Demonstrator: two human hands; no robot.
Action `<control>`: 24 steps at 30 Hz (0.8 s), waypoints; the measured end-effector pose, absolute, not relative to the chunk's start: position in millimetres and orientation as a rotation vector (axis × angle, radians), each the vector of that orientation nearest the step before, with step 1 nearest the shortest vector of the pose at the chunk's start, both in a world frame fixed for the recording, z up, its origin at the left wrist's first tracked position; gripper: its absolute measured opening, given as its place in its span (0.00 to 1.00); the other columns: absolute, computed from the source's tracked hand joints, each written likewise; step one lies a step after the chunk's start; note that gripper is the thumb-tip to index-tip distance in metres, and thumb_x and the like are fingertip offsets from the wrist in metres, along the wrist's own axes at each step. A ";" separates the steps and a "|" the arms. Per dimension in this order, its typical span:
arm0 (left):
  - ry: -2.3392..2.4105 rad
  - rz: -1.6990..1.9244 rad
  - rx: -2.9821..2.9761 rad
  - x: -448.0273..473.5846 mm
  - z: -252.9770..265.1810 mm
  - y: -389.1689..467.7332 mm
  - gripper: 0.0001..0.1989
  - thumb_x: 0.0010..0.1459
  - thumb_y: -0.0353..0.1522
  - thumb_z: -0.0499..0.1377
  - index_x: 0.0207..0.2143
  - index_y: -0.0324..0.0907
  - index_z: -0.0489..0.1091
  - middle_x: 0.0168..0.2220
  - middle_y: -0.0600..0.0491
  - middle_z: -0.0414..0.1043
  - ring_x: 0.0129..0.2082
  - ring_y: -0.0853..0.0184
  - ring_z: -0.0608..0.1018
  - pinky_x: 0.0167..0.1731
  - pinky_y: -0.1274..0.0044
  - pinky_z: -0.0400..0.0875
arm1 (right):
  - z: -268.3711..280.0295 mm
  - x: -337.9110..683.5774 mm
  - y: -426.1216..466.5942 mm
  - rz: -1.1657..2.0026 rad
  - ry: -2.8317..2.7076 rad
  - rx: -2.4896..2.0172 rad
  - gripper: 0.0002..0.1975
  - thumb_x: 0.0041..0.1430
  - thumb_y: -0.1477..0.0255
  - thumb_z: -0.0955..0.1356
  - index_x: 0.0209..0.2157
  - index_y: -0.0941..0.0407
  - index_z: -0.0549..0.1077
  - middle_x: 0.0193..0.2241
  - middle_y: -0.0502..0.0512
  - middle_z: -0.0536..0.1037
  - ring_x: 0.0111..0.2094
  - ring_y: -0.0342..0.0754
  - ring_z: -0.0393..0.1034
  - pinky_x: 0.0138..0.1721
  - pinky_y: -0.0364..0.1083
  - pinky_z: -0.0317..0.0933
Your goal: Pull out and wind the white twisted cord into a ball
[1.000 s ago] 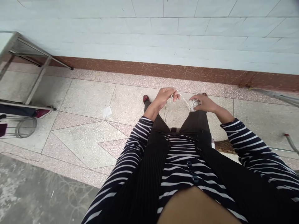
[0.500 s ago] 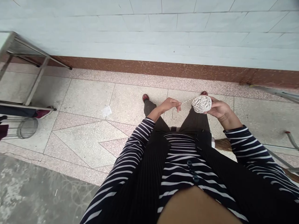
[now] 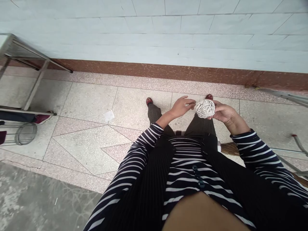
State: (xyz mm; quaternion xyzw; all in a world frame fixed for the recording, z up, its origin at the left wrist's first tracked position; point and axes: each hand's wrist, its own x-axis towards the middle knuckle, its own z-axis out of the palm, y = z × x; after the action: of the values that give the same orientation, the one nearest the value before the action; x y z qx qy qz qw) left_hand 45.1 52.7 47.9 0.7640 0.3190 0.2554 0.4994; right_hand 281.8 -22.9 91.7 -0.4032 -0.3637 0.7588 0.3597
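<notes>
- Your right hand (image 3: pixel 225 113) grips the ball (image 3: pixel 205 108), fingers partly curled.
- Your left hand (image 3: pixel 181 106) is half-curled beside it; its hold I cannot tell.

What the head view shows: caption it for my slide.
Right hand holding a ball of cord, left hand close beside it, above a speckled floor.

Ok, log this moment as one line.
right hand: holds cord ball | left hand: beside ball, contact unclear | floor: white scrap
</notes>
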 end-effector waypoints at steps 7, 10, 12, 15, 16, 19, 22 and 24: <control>0.947 0.613 1.936 31.1 29.5 70.2 0.08 0.67 0.29 0.61 0.36 0.44 0.80 0.38 0.50 0.83 0.46 0.60 0.81 0.78 0.57 0.47 | 105.3 271.5 -25.8 1.892 -0.869 -1.037 0.25 0.39 0.75 0.81 0.43 0.54 0.80 0.42 0.58 0.86 0.34 0.54 0.82 0.27 0.48 0.77; 0.996 0.581 1.896 24.2 16.0 72.6 0.08 0.66 0.27 0.61 0.35 0.43 0.80 0.38 0.50 0.83 0.45 0.61 0.82 0.76 0.59 0.49 | 113.2 277.7 -26.0 1.834 -0.921 -1.089 0.24 0.43 0.72 0.81 0.45 0.54 0.79 0.46 0.62 0.85 0.44 0.62 0.84 0.31 0.52 0.80; 1.016 0.557 1.865 22.9 8.3 71.3 0.08 0.66 0.27 0.61 0.34 0.43 0.79 0.38 0.51 0.84 0.45 0.62 0.82 0.76 0.61 0.49 | 119.2 280.0 -26.2 1.788 -0.927 -1.120 0.25 0.44 0.71 0.81 0.47 0.53 0.79 0.47 0.62 0.85 0.46 0.64 0.84 0.34 0.55 0.82; 1.004 0.465 1.861 26.6 0.8 64.9 0.12 0.68 0.29 0.59 0.30 0.43 0.77 0.36 0.52 0.83 0.41 0.63 0.81 0.73 0.62 0.54 | 127.3 280.6 -20.8 1.683 -0.918 -1.159 0.30 0.43 0.70 0.81 0.51 0.50 0.79 0.50 0.59 0.84 0.49 0.64 0.83 0.36 0.56 0.83; 0.980 0.425 1.873 28.7 -0.9 61.4 0.14 0.69 0.30 0.58 0.29 0.43 0.77 0.36 0.52 0.83 0.40 0.63 0.81 0.71 0.63 0.57 | 128.7 281.4 -16.1 1.630 -0.920 -1.175 0.31 0.43 0.69 0.81 0.52 0.49 0.79 0.50 0.58 0.84 0.49 0.63 0.83 0.38 0.57 0.84; 0.902 0.353 1.866 33.6 -4.9 46.7 0.16 0.69 0.33 0.58 0.27 0.42 0.77 0.37 0.51 0.83 0.39 0.63 0.80 0.57 0.70 0.68 | 125.9 290.4 8.6 1.420 -0.949 -1.237 0.29 0.46 0.62 0.81 0.51 0.48 0.78 0.51 0.57 0.83 0.50 0.62 0.82 0.42 0.59 0.84; 0.853 0.303 1.827 32.5 -4.6 30.6 0.17 0.68 0.34 0.58 0.25 0.42 0.77 0.33 0.53 0.81 0.36 0.64 0.79 0.44 0.74 0.68 | 111.3 307.5 39.9 1.092 -1.035 -1.392 0.29 0.47 0.58 0.81 0.51 0.48 0.75 0.51 0.57 0.82 0.49 0.61 0.80 0.46 0.64 0.81; 0.818 0.270 1.826 28.6 2.0 24.0 0.18 0.68 0.35 0.59 0.25 0.42 0.77 0.28 0.54 0.78 0.31 0.65 0.77 0.42 0.74 0.67 | 95.8 316.6 53.8 0.724 -1.137 -1.611 0.31 0.42 0.63 0.82 0.49 0.50 0.74 0.52 0.59 0.79 0.51 0.63 0.77 0.52 0.69 0.77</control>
State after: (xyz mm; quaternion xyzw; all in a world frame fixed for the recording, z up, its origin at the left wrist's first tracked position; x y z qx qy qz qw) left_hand 28.6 24.0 2.0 0.7656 0.3429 0.1132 0.5324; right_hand 316.6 53.8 95.8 -0.6653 -0.4695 0.2989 0.4976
